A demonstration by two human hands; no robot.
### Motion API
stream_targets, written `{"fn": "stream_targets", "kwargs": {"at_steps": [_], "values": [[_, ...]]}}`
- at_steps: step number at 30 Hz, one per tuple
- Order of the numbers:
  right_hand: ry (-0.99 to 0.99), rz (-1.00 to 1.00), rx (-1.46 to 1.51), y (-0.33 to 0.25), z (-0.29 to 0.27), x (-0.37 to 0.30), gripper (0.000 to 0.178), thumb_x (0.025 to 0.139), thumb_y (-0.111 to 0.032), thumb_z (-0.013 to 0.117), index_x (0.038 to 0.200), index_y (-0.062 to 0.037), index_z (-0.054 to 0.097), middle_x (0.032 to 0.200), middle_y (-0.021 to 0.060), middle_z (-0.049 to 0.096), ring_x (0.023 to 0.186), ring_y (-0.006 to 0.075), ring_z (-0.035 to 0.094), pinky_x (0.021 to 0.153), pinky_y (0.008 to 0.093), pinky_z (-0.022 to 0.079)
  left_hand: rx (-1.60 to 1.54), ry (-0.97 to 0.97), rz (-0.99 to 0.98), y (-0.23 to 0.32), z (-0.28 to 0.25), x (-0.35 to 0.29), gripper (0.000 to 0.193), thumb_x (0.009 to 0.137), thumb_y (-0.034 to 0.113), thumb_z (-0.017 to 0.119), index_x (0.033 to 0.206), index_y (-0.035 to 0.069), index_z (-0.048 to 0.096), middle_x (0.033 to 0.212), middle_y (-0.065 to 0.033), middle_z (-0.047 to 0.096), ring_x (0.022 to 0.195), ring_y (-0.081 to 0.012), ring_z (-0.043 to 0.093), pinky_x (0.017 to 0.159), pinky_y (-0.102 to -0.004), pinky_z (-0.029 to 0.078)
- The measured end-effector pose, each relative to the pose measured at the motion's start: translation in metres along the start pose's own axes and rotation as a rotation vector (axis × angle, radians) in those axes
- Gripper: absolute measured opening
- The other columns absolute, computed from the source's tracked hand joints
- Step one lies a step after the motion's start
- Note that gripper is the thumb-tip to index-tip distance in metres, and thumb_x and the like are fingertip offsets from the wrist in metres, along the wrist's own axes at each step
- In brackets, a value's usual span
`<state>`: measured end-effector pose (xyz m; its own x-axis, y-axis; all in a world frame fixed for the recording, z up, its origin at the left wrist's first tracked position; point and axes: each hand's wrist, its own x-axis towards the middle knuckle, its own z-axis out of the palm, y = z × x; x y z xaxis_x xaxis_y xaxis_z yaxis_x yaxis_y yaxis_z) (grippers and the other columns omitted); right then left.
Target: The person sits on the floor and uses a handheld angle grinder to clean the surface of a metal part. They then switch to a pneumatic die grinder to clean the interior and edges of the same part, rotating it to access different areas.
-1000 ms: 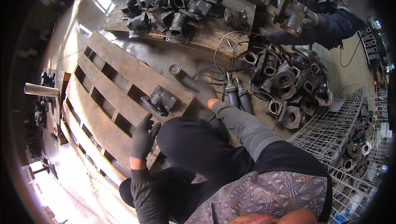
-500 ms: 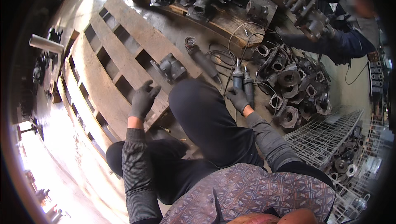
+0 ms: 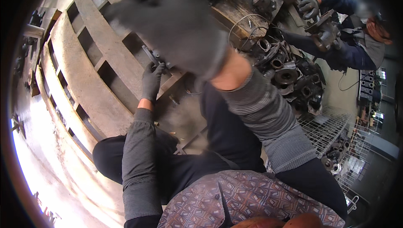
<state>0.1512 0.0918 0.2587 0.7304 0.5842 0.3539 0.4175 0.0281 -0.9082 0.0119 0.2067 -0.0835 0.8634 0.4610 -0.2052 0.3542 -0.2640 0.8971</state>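
My left hand (image 3: 152, 81), in a dark glove, grips the near edge of a dark metal casting (image 3: 149, 54) on the wooden pallet. Only the flange of that casting shows; the rest lies behind my right hand (image 3: 168, 26). That right hand, gloved too, is raised close to the camera and smeared by motion, so its fingers cannot be read. It and its forearm cover the spot where the grinders lay.
Slatted pallet (image 3: 88, 64) fills the left side. Beyond my right forearm lies a heap of castings (image 3: 287, 75) beside a wire basket (image 3: 323, 125). More castings rest on a wooden platform (image 3: 235, 7). At right, a co-worker (image 3: 352, 52) holds a casting (image 3: 325, 33).
My right hand has left the grinders and swung up and left, close to the camera. My left hand has moved forward onto the casting. The view has shifted slightly.
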Motion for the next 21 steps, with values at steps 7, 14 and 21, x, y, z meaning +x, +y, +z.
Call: {"fn": "stream_targets", "kwargs": {"at_steps": [7, 14, 21], "values": [[-0.251, 0.315, -0.190, 0.042, 0.049, -0.005, 0.045, 0.086, -0.034, 0.075, 0.115, 0.0003, 0.070, 0.097, 0.0155, 0.076, 0.088, 0.0259, 0.075, 0.083, 0.0351, 0.060, 0.057, 0.121, 0.028, -0.006, 0.019, 0.026, 0.036, 0.092, 0.020, 0.067, 0.120, -0.003, 0.068, 0.104, -0.0146, 0.074, 0.092, -0.0272, 0.071, 0.081, -0.0376, 0.056], [-0.300, 0.197, -0.463, 0.053, 0.057, -0.016, 0.047, 0.088, -0.036, 0.070, 0.120, -0.0023, 0.070, 0.104, 0.0171, 0.077, 0.094, 0.0310, 0.075, 0.091, 0.0386, 0.058, 0.125, 0.233, 0.135, -0.001, 0.039, 0.032, 0.034, 0.093, 0.020, 0.066, 0.118, -0.003, 0.068, 0.103, -0.0141, 0.074, 0.091, -0.0258, 0.071, 0.079, -0.0368, 0.056], [-0.460, 0.148, -0.586, 0.048, 0.067, -0.022, 0.043, 0.093, -0.037, 0.063, 0.116, -0.0010, 0.069, 0.115, 0.0227, 0.074, 0.111, 0.0370, 0.070, 0.099, 0.0464, 0.054, 0.110, 0.216, 0.137, -0.008, 0.038, 0.027, 0.032, 0.094, 0.020, 0.065, 0.117, -0.003, 0.069, 0.102, -0.0136, 0.074, 0.090, -0.0244, 0.071, 0.078, -0.0359, 0.056]]}}
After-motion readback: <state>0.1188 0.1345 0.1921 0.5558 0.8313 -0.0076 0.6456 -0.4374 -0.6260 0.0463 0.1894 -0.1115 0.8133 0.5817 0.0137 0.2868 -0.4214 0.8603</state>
